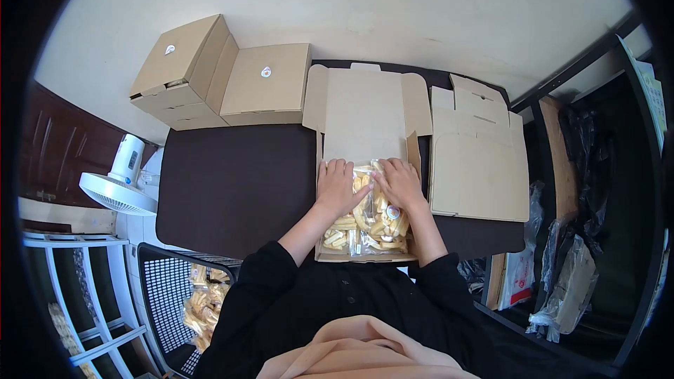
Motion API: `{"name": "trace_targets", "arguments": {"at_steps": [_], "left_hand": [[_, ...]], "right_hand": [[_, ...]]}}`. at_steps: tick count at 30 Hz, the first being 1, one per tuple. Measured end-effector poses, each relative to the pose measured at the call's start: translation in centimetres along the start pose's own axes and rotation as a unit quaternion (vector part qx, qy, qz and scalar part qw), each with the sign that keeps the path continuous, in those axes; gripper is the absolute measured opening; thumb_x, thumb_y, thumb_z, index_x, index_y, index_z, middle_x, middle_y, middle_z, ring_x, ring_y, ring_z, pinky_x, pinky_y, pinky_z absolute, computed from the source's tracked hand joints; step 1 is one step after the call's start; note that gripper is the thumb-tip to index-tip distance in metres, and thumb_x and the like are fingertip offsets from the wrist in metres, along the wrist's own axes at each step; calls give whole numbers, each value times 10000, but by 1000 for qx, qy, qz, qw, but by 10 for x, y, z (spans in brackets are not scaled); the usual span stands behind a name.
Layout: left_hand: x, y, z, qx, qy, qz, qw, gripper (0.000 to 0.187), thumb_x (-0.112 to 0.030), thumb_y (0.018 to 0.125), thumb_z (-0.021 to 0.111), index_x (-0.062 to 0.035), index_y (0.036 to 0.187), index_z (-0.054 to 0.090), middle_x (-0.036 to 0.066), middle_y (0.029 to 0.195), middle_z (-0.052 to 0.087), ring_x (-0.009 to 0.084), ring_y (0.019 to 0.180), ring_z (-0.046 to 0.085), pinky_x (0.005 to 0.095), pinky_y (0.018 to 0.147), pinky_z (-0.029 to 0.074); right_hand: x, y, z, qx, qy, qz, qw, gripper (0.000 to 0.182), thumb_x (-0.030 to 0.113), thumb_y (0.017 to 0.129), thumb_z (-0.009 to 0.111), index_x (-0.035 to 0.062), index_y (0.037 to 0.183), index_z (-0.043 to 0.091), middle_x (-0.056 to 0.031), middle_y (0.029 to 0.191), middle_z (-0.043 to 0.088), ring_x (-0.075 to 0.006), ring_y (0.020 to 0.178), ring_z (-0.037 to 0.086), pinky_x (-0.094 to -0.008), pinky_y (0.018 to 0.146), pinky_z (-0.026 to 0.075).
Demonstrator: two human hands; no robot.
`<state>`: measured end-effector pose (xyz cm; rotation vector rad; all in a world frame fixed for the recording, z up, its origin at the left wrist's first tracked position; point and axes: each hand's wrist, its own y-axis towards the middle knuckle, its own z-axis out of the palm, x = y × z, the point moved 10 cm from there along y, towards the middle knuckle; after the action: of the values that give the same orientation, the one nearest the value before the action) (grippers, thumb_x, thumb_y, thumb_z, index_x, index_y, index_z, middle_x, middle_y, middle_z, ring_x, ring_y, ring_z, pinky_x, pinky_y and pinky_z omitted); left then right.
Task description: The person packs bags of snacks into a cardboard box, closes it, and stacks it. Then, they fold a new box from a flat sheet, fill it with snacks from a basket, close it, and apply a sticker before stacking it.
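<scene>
An open cardboard box [365,116] lies in front of me, its lid folded back toward the wall. Inside are clear plastic bags of pale yellow stick-shaped snacks [377,223]; a round sticker shows on the right-hand one. My left hand [338,187] rests on the left side of the bags, fingers extended and thumb pointing inward. On the upper right of the bags lies my right hand [400,184], its fingers stretched forward and thumb toward the middle. Both palms face down, and the surfaces under them are hidden.
Closed cardboard boxes [265,85] stand at the back left of the dark table [225,189]. Flattened cardboard [480,172] lies to the right. A basket-like black chair [165,291] at lower left holds more snack bags [205,309]. A white fan [121,179] stands left; shelving is at right.
</scene>
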<state>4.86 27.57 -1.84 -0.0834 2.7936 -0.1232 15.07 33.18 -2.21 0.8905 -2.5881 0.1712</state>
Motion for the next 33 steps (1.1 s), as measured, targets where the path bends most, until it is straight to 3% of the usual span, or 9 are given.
{"name": "trace_targets", "arguments": {"at_steps": [2, 5, 9, 11, 17, 21, 23, 24, 33], "left_hand": [[1, 1, 6, 24, 7, -13, 1000, 711, -529, 801, 516, 35, 1222, 416, 192, 1207, 436, 309, 1158, 379, 481, 1019, 212], [-6, -4, -35, -188, 31, 58, 980, 681, -475, 806, 538, 21, 1245, 383, 198, 1223, 409, 327, 1155, 366, 505, 1016, 203], [62, -8, -74, -303, -227, -62, 923, 590, -342, 838, 555, 26, 1252, 350, 224, 1305, 329, 358, 1233, 287, 461, 1032, 216], [130, 15, 10, -217, -455, -188, 843, 508, -358, 933, 391, 55, 1229, 385, 207, 1226, 450, 286, 1147, 431, 362, 971, 329], [104, 29, 43, 26, -566, -134, 813, 534, -389, 968, 255, 32, 1126, 544, 131, 1057, 598, 185, 1027, 534, 312, 916, 386], [95, 36, 61, 156, -556, -113, 808, 397, -219, 891, 356, 38, 1137, 532, 188, 1149, 536, 236, 1116, 466, 333, 968, 336], [124, 45, 43, 2, -324, -130, 937, 550, -294, 823, 471, 7, 1277, 391, 215, 1347, 302, 314, 1263, 262, 399, 1022, 262], [130, 44, 42, 21, -365, -174, 914, 876, -370, 696, 659, -52, 1373, 203, 212, 1414, 57, 385, 1311, 56, 449, 1058, 179], [125, 56, 12, -17, -402, -106, 909, 1202, -355, 498, 842, -44, 1401, 113, 238, 1373, 195, 366, 1309, 182, 417, 1069, 220]], "right_hand": [[2, -1, -1, -8, 4, -10, 1000, 429, 378, 873, 482, 26, 1107, 553, -149, 1094, 549, -299, 1075, 484, -425, 920, 360], [12, -5, -36, -159, 9, -74, 984, 378, 304, 865, 517, 18, 1112, 546, -151, 1076, 546, -315, 1071, 475, -429, 926, 358], [-22, -10, -74, -270, 116, 5, 956, 344, 237, 869, 519, 13, 1130, 538, -158, 1117, 527, -304, 1062, 488, -394, 905, 387], [-82, -9, -53, -241, 283, 184, 910, 299, 209, 866, 522, -3, 1068, 581, -147, 1065, 578, -236, 979, 553, -326, 845, 428], [-111, 10, -1, -88, 382, 193, 900, 231, 184, 835, 562, -31, 826, 646, -103, 772, 657, -151, 782, 601, -275, 775, 451], [-111, 25, 18, 77, 434, 182, 879, 349, 258, 766, 641, -27, 966, 611, -167, 1022, 610, -201, 935, 575, -300, 838, 438], [-117, 32, -23, -24, 203, 179, 962, 640, 310, 636, 745, -9, 1141, 515, -241, 1309, 359, -291, 1151, 436, -342, 942, 384], [-115, 39, -26, -24, 226, 149, 962, 900, 341, 500, 810, 18, 1242, 417, -259, 1371, 138, -391, 1261, 242, -400, 1017, 308], [-118, 58, -22, 12, 58, 194, 979, 808, 320, 513, 821, 39, 1198, 498, -233, 1260, 317, -387, 1204, 300, -399, 977, 354]]}}
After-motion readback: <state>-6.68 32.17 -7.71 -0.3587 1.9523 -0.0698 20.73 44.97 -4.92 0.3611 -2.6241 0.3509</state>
